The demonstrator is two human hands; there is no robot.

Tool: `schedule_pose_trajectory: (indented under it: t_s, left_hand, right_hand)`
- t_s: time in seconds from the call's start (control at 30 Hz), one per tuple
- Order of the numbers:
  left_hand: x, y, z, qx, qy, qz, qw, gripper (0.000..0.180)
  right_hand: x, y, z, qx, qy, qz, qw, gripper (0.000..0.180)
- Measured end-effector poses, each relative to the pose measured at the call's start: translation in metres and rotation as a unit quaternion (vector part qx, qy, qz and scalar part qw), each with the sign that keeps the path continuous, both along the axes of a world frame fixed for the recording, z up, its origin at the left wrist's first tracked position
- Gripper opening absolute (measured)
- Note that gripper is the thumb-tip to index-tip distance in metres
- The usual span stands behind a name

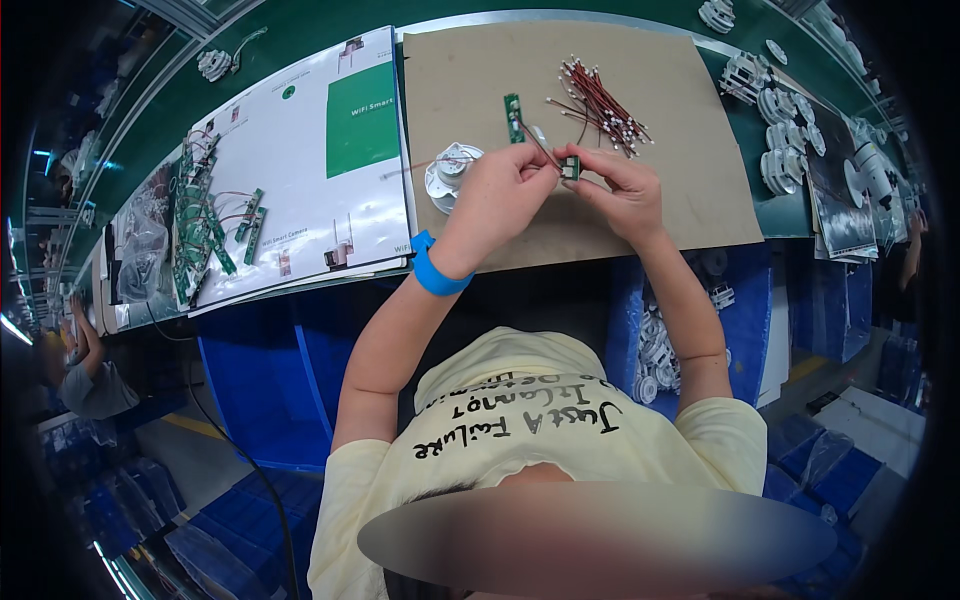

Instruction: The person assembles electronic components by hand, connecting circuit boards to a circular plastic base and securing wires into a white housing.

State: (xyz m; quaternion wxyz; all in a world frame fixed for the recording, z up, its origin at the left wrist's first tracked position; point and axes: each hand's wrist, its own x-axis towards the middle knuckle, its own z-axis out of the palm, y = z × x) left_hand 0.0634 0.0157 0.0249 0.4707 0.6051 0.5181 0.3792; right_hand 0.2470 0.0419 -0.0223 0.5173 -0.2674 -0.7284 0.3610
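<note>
small green part (571, 168) mostly hidden by fingers (598, 178), too small to identify

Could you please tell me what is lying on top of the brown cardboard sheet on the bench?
On the cardboard sheet lie a bundle of red wires, a green circuit board and a white round part. The hands hide whatever lies beneath them.
</note>
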Motion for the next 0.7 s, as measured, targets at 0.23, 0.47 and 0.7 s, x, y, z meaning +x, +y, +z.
schedule_pose_trajectory:
  t_s: [0.23,0.47,0.7]
  left_hand:
    - [0.012,-0.025,0.000,0.294,0.201,0.107,0.928,0.014]
    - [-0.033,-0.090,-0.016,0.310,0.155,0.196,0.917,0.016]
    - [-0.051,-0.070,0.008,0.236,-0.071,0.277,0.929,0.016]
  right_hand:
    - [-0.008,-0.012,-0.003,-0.097,0.046,-0.002,0.994,0.039]
    - [-0.008,-0.017,0.006,-0.128,0.083,-0.010,0.988,0.041]
    - [-0.009,-0.018,0.011,-0.127,0.092,-0.002,0.988,0.040]
